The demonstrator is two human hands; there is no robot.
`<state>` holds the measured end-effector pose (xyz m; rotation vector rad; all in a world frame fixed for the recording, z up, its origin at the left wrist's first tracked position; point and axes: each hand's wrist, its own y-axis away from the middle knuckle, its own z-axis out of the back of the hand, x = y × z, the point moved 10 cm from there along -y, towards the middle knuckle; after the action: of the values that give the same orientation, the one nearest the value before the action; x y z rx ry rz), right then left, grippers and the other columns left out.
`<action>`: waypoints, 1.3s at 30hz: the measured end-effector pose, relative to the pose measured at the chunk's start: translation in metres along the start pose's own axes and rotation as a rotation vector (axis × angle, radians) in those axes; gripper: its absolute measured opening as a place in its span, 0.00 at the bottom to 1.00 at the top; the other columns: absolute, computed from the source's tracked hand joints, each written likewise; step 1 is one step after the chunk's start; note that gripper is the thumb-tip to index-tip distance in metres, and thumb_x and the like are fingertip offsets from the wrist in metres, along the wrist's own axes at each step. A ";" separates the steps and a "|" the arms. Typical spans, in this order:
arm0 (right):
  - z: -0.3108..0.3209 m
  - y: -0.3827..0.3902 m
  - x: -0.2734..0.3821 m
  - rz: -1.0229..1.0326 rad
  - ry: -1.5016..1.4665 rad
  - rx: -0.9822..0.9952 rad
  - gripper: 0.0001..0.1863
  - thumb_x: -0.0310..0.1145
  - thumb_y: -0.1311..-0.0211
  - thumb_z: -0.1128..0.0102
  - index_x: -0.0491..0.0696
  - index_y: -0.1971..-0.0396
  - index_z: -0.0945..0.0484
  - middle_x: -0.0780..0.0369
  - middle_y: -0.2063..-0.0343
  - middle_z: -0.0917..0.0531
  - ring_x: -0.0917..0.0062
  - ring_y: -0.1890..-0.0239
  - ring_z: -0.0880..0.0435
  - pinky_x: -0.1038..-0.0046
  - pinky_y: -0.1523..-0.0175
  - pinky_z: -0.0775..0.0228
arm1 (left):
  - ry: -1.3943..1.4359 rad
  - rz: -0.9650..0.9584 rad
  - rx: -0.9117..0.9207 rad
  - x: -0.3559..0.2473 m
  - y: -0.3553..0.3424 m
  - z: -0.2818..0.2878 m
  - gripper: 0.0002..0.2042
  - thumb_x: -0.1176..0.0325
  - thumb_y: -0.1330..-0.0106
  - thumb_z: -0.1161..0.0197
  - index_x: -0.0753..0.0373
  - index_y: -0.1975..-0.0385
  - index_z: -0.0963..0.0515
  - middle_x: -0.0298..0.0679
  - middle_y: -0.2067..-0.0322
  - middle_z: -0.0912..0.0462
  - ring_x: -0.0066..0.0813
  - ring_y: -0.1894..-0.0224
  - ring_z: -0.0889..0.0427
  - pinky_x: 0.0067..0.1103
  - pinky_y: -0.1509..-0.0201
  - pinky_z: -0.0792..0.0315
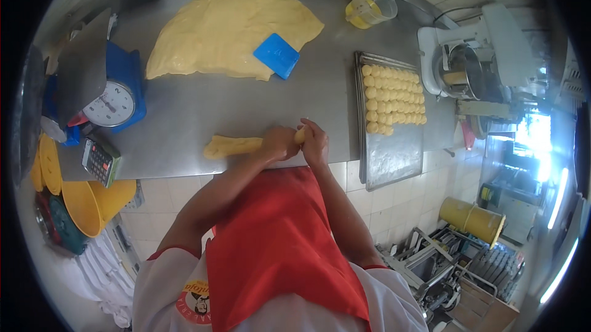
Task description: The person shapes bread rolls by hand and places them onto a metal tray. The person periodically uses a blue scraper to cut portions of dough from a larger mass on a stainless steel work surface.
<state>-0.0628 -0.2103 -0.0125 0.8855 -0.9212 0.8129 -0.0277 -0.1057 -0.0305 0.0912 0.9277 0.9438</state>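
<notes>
A thick strip of pale yellow dough (pixel 233 146) lies along the front of the steel table, its wide left end flat on the metal. My left hand (pixel 280 143) is closed around the strip near its right end. Out of that fist pokes a short rounded end of dough, and the fingers of my right hand (pixel 315 142) are curled against it. Farther back rests a large sheet of dough (pixel 215 30) with a ragged near edge. A blue dough scraper (pixel 276 55) overlaps its right part.
To the right, a baking tray (pixel 394 159) carries rows of small dough balls (pixel 394 98) and juts past the table's front edge. A stand mixer (pixel 458 61) and a clear jug (pixel 371 7) with yellow contents stand behind. On the left are a blue dial scale (pixel 126 89) and a calculator (pixel 100 162).
</notes>
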 end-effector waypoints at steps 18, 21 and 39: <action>0.155 0.007 -0.064 0.049 -0.261 0.070 0.14 0.30 0.38 0.46 0.39 0.56 0.21 0.62 0.68 0.20 0.81 0.64 0.23 0.77 0.64 0.29 | -0.221 0.090 0.007 0.056 -0.050 0.022 0.16 0.71 0.51 0.40 0.66 0.60 0.22 0.58 0.61 0.20 0.55 0.55 0.21 0.38 0.52 0.26; 0.272 -0.012 -0.099 0.082 0.014 -0.446 0.20 0.29 0.37 0.48 0.39 0.46 0.27 0.55 0.65 0.17 0.74 0.63 0.18 0.72 0.64 0.26 | -0.268 0.081 -0.081 0.056 -0.038 0.024 0.23 0.78 0.52 0.42 0.66 0.51 0.28 0.60 0.56 0.24 0.57 0.49 0.26 0.38 0.48 0.29; 0.058 -0.036 -0.027 0.140 0.100 0.212 0.19 0.38 0.40 0.37 0.46 0.50 0.21 0.56 0.64 0.15 0.69 0.66 0.16 0.67 0.58 0.25 | 0.152 -0.070 -0.260 0.034 0.000 0.039 0.35 0.79 0.52 0.31 0.62 0.41 0.36 0.47 0.63 0.20 0.44 0.57 0.19 0.32 0.53 0.26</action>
<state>-0.0597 -0.2815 -0.0278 0.9614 -0.8259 1.0808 0.0086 -0.0684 -0.0276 -0.2357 0.9339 1.0082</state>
